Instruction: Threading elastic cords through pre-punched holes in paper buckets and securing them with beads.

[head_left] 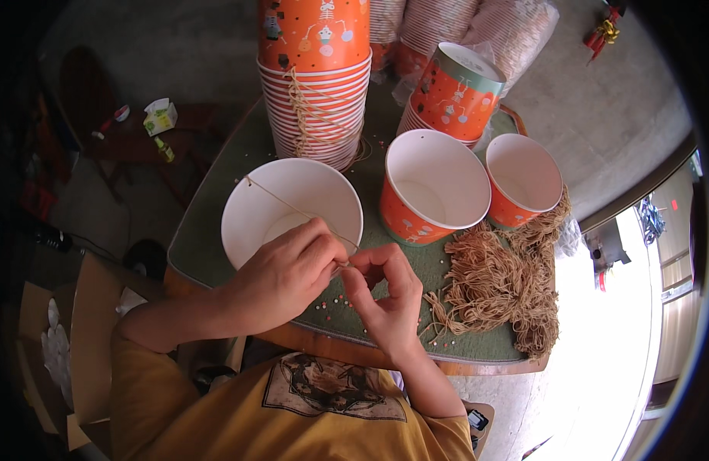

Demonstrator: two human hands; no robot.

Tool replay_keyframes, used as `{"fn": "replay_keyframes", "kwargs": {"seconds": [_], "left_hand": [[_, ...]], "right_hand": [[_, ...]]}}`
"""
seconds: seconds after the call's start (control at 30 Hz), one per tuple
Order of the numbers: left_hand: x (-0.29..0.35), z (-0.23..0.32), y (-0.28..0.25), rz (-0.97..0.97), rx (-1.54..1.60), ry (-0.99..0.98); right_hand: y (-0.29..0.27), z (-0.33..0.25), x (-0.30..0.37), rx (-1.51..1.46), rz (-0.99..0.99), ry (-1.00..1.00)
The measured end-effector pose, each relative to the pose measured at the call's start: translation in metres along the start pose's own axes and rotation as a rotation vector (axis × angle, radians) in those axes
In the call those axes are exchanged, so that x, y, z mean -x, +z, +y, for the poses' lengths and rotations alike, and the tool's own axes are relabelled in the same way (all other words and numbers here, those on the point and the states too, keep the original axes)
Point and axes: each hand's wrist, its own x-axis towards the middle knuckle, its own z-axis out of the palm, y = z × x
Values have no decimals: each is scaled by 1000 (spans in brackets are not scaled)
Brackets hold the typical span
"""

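A white-lined paper bucket (239,223) stands in front of me, its mouth facing up. From a small hole near its far left rim, a thin tan string (281,201) stretches across the opening to my hands. My left hand (293,265) is closed in a pinch on the string at the near right rim. Right beside it, my right hand (386,296) pinches the string with thumb and index finger, the tips of both hands meeting. The string's end is hidden between the fingers.
Two orange buckets (437,180) (523,173) stand to the right, behind a heap of tan strings (493,280). A tall bucket stack (316,115), strings draped on it, rises at the back. Small punched dots (335,307) litter the green tabletop (204,234). A cardboard box (97,338) sits lower left.
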Motion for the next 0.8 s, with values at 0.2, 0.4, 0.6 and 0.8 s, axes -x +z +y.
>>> {"fn": "replay_keyframes", "kwargs": {"seconds": [0.2, 0.4, 0.6, 0.8], "left_hand": [[1, -2, 0, -6, -112, 83], [-1, -2, -2, -27, -36, 51], [-3, -4, -2, -30, 36, 26], [-3, -4, -4, -50, 75, -16]], "right_hand": [[0, 2, -1, 255, -13, -112], [1, 4, 1, 134, -37, -8], [2, 1, 0, 157, -42, -5], [2, 3, 2, -167, -33, 219]]}}
